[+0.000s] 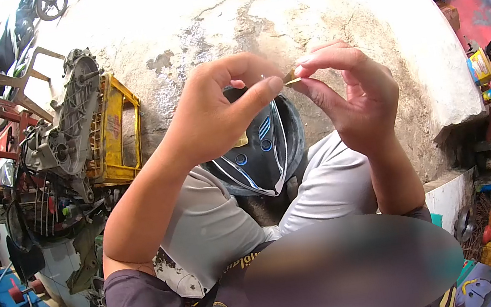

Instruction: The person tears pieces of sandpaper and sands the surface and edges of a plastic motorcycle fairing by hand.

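Observation:
Both my hands are raised over my knees with their fingertips close together. My right hand (360, 95) pinches a small, thin yellow-green strip (292, 81) between thumb and index finger. At the strip's other end, my left hand (213, 104) is closed in a pinch, its thumb tip meeting the strip. What kind of strip it is, I cannot make out. Below the hands, a pointed black plastic panel (267, 163) with blue stripe marks and pale edging lies over a round black tub (297, 136) between my legs. My left hand hides part of the panel.
To the left, a greasy metal engine casing (67, 126) leans by a yellow crate (132, 129). A brown chair (9, 81) and a motorcycle wheel (52, 3) are behind. A whitish ledge (439, 86) runs along the right, with parts and cans beyond. The concrete floor (176, 30) is stained.

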`<state>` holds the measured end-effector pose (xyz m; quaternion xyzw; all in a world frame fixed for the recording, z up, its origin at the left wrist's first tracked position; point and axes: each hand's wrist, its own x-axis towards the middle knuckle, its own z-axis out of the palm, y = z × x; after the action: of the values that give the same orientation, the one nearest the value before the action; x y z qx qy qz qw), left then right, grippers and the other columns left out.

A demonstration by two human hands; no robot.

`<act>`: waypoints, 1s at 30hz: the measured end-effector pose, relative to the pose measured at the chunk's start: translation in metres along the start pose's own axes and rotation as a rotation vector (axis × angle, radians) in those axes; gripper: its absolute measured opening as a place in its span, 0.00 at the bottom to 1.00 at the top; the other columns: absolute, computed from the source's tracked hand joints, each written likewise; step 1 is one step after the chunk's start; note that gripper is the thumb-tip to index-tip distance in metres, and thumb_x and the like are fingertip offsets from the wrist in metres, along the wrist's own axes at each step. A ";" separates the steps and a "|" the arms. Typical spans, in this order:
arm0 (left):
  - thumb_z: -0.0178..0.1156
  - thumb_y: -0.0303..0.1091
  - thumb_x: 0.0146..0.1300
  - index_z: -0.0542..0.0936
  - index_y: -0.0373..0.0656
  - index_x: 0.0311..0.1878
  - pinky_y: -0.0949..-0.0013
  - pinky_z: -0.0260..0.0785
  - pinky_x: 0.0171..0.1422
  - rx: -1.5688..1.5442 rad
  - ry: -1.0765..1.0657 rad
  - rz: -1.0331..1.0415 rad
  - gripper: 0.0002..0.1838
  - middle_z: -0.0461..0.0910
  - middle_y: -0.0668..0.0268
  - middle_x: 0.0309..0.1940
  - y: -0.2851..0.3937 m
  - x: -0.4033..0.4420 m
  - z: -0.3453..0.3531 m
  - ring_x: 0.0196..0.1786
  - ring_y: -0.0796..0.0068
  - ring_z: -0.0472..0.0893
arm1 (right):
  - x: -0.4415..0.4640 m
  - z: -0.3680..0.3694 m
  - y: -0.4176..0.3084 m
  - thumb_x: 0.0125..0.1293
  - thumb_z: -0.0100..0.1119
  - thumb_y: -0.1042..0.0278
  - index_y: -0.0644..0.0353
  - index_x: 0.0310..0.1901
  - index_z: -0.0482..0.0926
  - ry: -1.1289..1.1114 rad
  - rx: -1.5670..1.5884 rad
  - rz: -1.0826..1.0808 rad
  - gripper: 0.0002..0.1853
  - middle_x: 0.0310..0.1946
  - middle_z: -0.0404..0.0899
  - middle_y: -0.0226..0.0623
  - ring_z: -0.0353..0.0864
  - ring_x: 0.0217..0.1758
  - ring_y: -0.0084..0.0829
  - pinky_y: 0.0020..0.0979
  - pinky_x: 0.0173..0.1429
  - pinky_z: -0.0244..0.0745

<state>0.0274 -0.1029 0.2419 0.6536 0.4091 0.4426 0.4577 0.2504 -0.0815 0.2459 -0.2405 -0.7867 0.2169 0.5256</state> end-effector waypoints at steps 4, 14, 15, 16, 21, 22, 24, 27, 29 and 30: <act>0.69 0.34 0.75 0.87 0.34 0.51 0.72 0.74 0.58 0.031 -0.083 0.071 0.12 0.87 0.69 0.43 -0.002 0.001 -0.005 0.49 0.81 0.81 | -0.002 0.000 0.001 0.60 0.75 0.85 0.60 0.52 0.87 0.006 0.014 0.058 0.18 0.38 0.91 0.37 0.92 0.44 0.28 0.29 0.50 0.83; 0.67 0.38 0.73 0.89 0.38 0.46 0.65 0.73 0.59 0.034 -0.046 -0.019 0.12 0.88 0.69 0.37 0.000 0.001 -0.001 0.43 0.80 0.82 | -0.006 0.005 0.004 0.61 0.74 0.87 0.59 0.66 0.75 0.067 0.198 0.078 0.33 0.44 0.85 0.37 0.88 0.49 0.26 0.30 0.54 0.84; 0.67 0.36 0.75 0.88 0.35 0.47 0.69 0.74 0.58 0.074 -0.060 0.006 0.12 0.87 0.69 0.39 0.002 0.001 -0.002 0.45 0.81 0.81 | -0.006 0.004 0.002 0.60 0.75 0.89 0.58 0.69 0.70 0.029 0.184 0.109 0.37 0.46 0.84 0.38 0.86 0.50 0.27 0.31 0.57 0.83; 0.66 0.33 0.77 0.87 0.33 0.49 0.73 0.74 0.57 0.114 -0.075 0.031 0.11 0.86 0.70 0.40 0.003 0.001 -0.003 0.47 0.83 0.81 | -0.005 0.003 0.001 0.60 0.75 0.90 0.58 0.72 0.66 -0.010 0.171 0.139 0.41 0.48 0.83 0.39 0.84 0.50 0.27 0.32 0.60 0.82; 0.65 0.34 0.77 0.87 0.34 0.49 0.77 0.71 0.49 0.029 -0.031 -0.027 0.11 0.84 0.73 0.39 0.004 -0.001 -0.004 0.43 0.86 0.78 | -0.004 0.002 -0.002 0.61 0.73 0.88 0.58 0.69 0.71 -0.051 0.236 0.215 0.35 0.45 0.85 0.36 0.87 0.51 0.25 0.29 0.60 0.81; 0.64 0.34 0.77 0.87 0.34 0.49 0.78 0.70 0.47 -0.009 -0.022 -0.069 0.11 0.84 0.73 0.38 0.005 -0.001 -0.005 0.41 0.87 0.76 | -0.004 0.002 -0.003 0.62 0.73 0.88 0.58 0.69 0.71 -0.075 0.200 0.258 0.35 0.44 0.86 0.35 0.87 0.51 0.24 0.28 0.61 0.80; 0.64 0.34 0.77 0.87 0.35 0.49 0.78 0.68 0.45 -0.017 -0.012 -0.054 0.11 0.83 0.74 0.37 0.003 0.000 -0.005 0.40 0.88 0.75 | -0.004 0.001 -0.003 0.62 0.72 0.87 0.57 0.69 0.72 -0.072 0.192 0.272 0.34 0.42 0.87 0.35 0.88 0.50 0.24 0.28 0.61 0.80; 0.64 0.34 0.77 0.87 0.35 0.49 0.78 0.66 0.44 -0.036 -0.004 -0.040 0.11 0.82 0.75 0.37 0.002 -0.001 -0.005 0.39 0.88 0.74 | -0.004 0.001 -0.004 0.63 0.73 0.86 0.57 0.68 0.73 -0.069 0.181 0.288 0.33 0.40 0.89 0.35 0.89 0.49 0.24 0.28 0.60 0.79; 0.63 0.34 0.77 0.86 0.35 0.49 0.78 0.66 0.44 -0.046 -0.007 -0.041 0.11 0.82 0.75 0.36 0.002 -0.001 -0.005 0.39 0.88 0.74 | -0.003 0.001 -0.004 0.63 0.73 0.86 0.57 0.68 0.73 -0.068 0.179 0.291 0.33 0.39 0.89 0.35 0.90 0.48 0.24 0.28 0.60 0.79; 0.63 0.34 0.77 0.86 0.35 0.50 0.78 0.66 0.44 -0.062 -0.015 -0.058 0.11 0.82 0.75 0.36 0.003 -0.001 -0.005 0.39 0.88 0.73 | -0.003 0.000 -0.004 0.63 0.73 0.86 0.57 0.67 0.74 -0.088 0.147 0.255 0.32 0.39 0.89 0.35 0.90 0.48 0.25 0.29 0.59 0.80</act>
<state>0.0230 -0.1031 0.2459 0.6302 0.4107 0.4367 0.4934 0.2508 -0.0863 0.2459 -0.2895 -0.7540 0.3491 0.4752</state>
